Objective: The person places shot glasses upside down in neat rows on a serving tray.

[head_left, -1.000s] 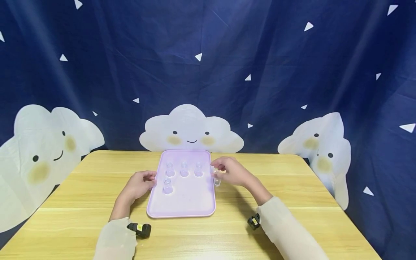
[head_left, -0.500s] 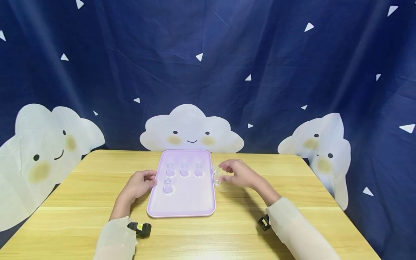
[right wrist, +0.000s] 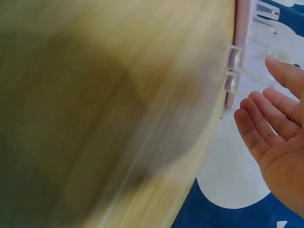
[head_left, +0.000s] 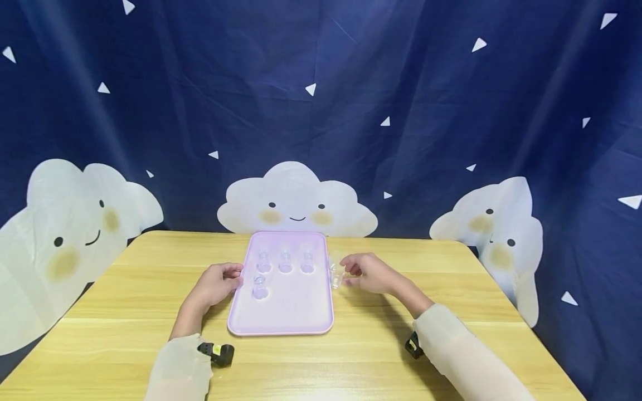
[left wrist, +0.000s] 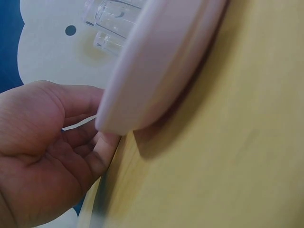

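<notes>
My left hand (head_left: 214,287) holds the left rim of a pale purple tray (head_left: 301,317); in the left wrist view its thumb lies at the tray edge (left wrist: 128,90), fingers curled below. Small clear glasses stand on the tray: three in a back row, including a middle glass (head_left: 285,262), and a single glass (head_left: 259,287) in front at left. Just outside the tray's right edge, clear glasses (head_left: 336,275) stand on the table. My right hand (head_left: 373,273) is beside them, its thumb and fingers apart; the right wrist view shows nothing between them.
The light wooden table (head_left: 391,356) extends around the tray and both arms. Behind its far edge hangs a dark blue curtain (head_left: 321,133) with white clouds and triangles. A small black camera (head_left: 218,353) sits at the left wrist.
My right hand has moved a little right, away from the tray's edge, leaving the glasses there in fuller view. My left hand and the tray have stayed in place.
</notes>
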